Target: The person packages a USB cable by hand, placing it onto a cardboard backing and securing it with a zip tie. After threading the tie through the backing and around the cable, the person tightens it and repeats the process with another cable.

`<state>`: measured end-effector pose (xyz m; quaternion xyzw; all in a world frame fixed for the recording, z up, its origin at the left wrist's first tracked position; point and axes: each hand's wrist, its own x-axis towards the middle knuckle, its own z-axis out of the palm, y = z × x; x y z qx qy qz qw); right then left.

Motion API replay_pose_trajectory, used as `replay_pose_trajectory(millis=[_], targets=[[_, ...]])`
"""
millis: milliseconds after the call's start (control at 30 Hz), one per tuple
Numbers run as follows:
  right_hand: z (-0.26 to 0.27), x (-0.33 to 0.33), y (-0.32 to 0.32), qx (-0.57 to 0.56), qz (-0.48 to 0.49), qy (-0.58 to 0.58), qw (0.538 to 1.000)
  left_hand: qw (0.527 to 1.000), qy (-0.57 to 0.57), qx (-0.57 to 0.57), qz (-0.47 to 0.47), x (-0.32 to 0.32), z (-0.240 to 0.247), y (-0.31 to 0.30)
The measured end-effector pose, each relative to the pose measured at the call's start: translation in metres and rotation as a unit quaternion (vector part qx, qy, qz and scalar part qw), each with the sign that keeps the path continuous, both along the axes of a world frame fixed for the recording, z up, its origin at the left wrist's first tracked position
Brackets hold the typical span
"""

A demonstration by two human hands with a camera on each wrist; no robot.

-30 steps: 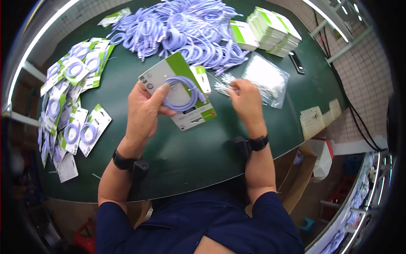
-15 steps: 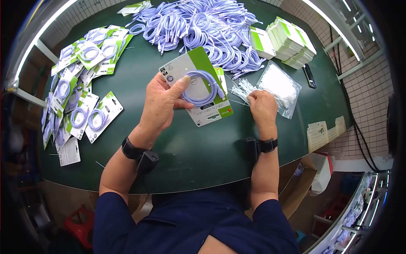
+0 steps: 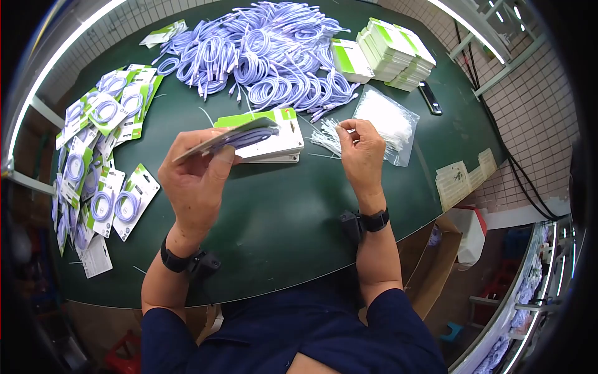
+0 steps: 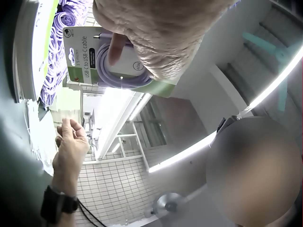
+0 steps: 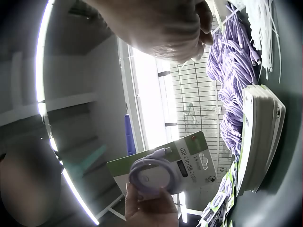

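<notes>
My left hand (image 3: 198,181) grips a packaging card (image 4: 78,56) with a coiled purple cable (image 5: 154,177) on it. The head view shows that card tilted almost edge-on, above a stack of green-and-white cards (image 3: 274,140). My right hand (image 3: 362,156) is at the loose white ties (image 3: 325,138), beside a clear bag of white ties (image 3: 383,118). Its thumb and index finger are pinched together; a small white piece, apparently a tie, shows at the fingertips in the right wrist view. The left wrist view also shows the right hand (image 4: 71,153), bent at the fingers.
A large heap of purple cables (image 3: 255,50) lies at the back. Cards with coiled cables (image 3: 103,112) are piled at the left. Stacked cards (image 3: 398,50) and a black object (image 3: 430,98) are at the back right. Paper sheets (image 3: 453,181) lie on the right edge.
The card in my left hand has turned from facing the head camera to nearly edge-on, uncovering the card stack beyond it. My right hand has stayed by the ties, its fingertips slightly raised.
</notes>
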<state>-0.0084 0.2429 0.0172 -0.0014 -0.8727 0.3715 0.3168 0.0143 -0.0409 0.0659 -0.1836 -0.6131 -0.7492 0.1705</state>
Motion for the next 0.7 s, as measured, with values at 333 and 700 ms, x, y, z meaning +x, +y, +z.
replay_pose_trajectory(millis=[333, 700], targets=[[0.009, 0.008, -0.005, -0.388, 0.130, -0.025, 0.912, 0.967, 0.159, -0.181, 0.082, -0.019, -0.023, -0.002], [0.001, 0.020, -0.024, -0.524, 0.278, -0.145, 0.792, 0.895, 0.296, -0.323, 0.078, -0.027, -0.045, 0.014]])
